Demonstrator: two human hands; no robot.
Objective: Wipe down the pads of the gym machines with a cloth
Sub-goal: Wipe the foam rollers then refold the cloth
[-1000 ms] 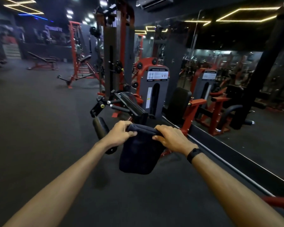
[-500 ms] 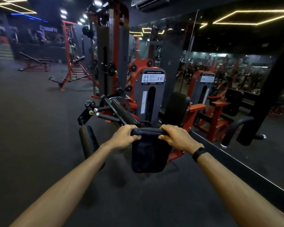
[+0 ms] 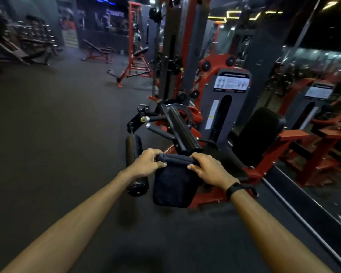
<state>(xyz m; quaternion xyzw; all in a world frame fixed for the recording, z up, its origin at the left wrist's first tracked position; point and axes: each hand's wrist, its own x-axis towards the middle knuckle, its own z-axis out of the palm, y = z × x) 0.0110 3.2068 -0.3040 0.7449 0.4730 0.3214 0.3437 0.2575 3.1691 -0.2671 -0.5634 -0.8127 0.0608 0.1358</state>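
A dark folded cloth (image 3: 172,186) hangs in front of me, held by its top edge. My left hand (image 3: 148,162) grips its left corner and my right hand (image 3: 209,169) grips its right corner. Just behind the cloth stands a red and grey leg machine (image 3: 222,107) with a black back pad (image 3: 259,134), a black seat pad (image 3: 230,164) partly hidden by my right hand, an upper black roller pad (image 3: 180,128) and a lower roller pad (image 3: 135,164) left of my left hand. The cloth touches no pad.
A mirror wall (image 3: 313,95) with a low ledge runs along the right. A tall cable tower (image 3: 171,56) stands behind the machine. A red rack (image 3: 136,56), a bench (image 3: 97,52) and dumbbell racks (image 3: 28,40) sit farther back. Dark rubber floor (image 3: 57,134) spreads to the left.
I have come closer to the leg machine, which now looms larger, and my view has swung left. Both hands keep the same hold on the cloth.
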